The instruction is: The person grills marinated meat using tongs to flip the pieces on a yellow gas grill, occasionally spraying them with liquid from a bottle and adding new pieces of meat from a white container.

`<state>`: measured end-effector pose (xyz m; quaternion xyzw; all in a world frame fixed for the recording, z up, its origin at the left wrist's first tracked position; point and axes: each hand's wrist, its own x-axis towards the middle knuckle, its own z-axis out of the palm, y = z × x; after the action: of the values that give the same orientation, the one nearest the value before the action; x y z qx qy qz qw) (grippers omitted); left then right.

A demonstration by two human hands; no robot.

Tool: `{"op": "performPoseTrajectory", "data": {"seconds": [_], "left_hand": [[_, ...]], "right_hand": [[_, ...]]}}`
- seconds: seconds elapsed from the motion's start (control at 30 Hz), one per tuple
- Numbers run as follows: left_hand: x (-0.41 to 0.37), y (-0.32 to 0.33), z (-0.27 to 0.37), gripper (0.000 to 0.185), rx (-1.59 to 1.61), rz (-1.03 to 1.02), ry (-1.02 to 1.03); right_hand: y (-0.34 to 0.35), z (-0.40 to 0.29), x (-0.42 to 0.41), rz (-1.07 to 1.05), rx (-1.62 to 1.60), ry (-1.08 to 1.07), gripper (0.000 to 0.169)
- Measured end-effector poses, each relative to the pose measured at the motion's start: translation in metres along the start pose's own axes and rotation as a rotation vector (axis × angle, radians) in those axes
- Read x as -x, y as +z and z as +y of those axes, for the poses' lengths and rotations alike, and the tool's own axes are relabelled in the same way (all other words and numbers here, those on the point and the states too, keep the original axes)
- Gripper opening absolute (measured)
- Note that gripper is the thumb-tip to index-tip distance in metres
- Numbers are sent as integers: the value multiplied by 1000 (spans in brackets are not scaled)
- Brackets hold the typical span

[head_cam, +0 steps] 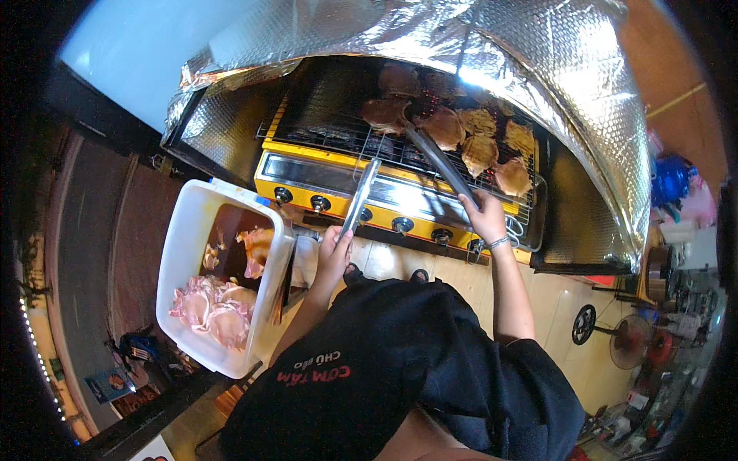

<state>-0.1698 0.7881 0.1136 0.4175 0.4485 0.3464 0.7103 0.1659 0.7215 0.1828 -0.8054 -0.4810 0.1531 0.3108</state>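
Note:
My left hand [334, 253] grips a pair of metal tongs [363, 193] that points up over the front edge of a yellow gas grill [380, 216]. In my right hand [486, 216] is a second, darker pair of tongs [441, 164]; its far end reaches the pork chop [386, 115] on the wire grate [334, 138]. Whether its tips pinch the meat, I cannot tell. Several browned chops lie to the right, among them one at the front [512, 177]. Raw pork chops [210, 311] sit beside dark marinade [230, 236] in a white plastic tub [190, 201] at the left.
Foil-faced insulation [553, 75] hangs over and around the grill. Control knobs [402, 225] line the grill's front. A black bar [155, 409] runs below the tub. A fan [631, 342] stands on the right, with a blue water jug [671, 178] farther up.

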Motion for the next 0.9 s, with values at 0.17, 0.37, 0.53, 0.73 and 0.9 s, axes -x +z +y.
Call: {"op": "performPoseTrajectory", "data": {"seconds": [0.17, 0.37, 0.53, 0.73, 0.9], "left_hand": [[-1, 5, -2, 13, -16, -14, -14], [3, 11, -9, 13, -39, -53, -15], [5, 22, -3, 12, -63, -73, -33], [7, 33, -1, 13, -63, -93, -13], [13, 32, -4, 14, -53, -62, -24]], "right_hand": [[-14, -2, 21, 221, 313, 40, 34], [-34, 48, 31, 267, 94, 83, 39], [-46, 82, 9, 1, -389, 389, 35], [-46, 84, -24, -160, -465, 388, 34], [-43, 64, -24, -9, -167, 191, 37]]}}
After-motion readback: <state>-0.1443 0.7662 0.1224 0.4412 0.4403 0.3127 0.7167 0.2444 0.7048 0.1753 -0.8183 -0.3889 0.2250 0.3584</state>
